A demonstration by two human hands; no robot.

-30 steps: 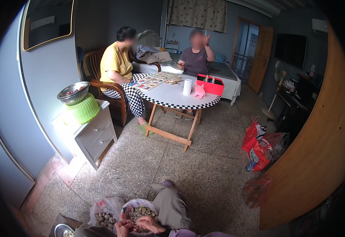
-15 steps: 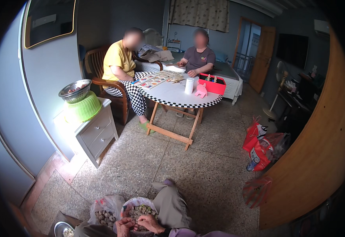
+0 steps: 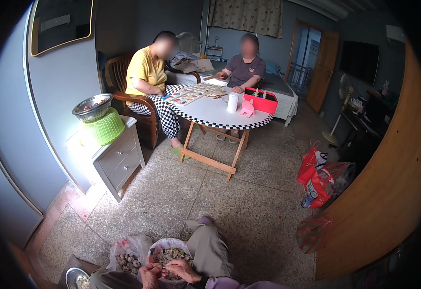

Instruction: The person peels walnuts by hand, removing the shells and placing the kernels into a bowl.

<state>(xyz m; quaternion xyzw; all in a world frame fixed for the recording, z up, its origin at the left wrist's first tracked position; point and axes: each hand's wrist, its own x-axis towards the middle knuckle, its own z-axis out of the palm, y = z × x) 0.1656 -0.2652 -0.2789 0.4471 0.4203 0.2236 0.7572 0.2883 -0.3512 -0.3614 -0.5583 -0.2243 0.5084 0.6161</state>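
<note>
Bottom centre: two hands, left hand [image 3: 150, 275] and right hand [image 3: 184, 269], pressed together, fingers curled on small pods over one open bag [image 3: 172, 253]; second bag [image 3: 126, 257] just left; one metal bowl [image 3: 75, 278] lower left

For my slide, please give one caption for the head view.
Both hands, left hand and right hand, work over a bag of shells.

At the lower left of the frame, thin crinkled plastic bags [image 3: 126, 250] sit beside a shiny metal bowl [image 3: 75, 278]. The floor [image 3: 249, 212] is speckled, matt stone terrazzo. Upper left, a glossy metal colander [image 3: 92, 107] rests in a smooth green plastic basket [image 3: 105, 130].
</note>
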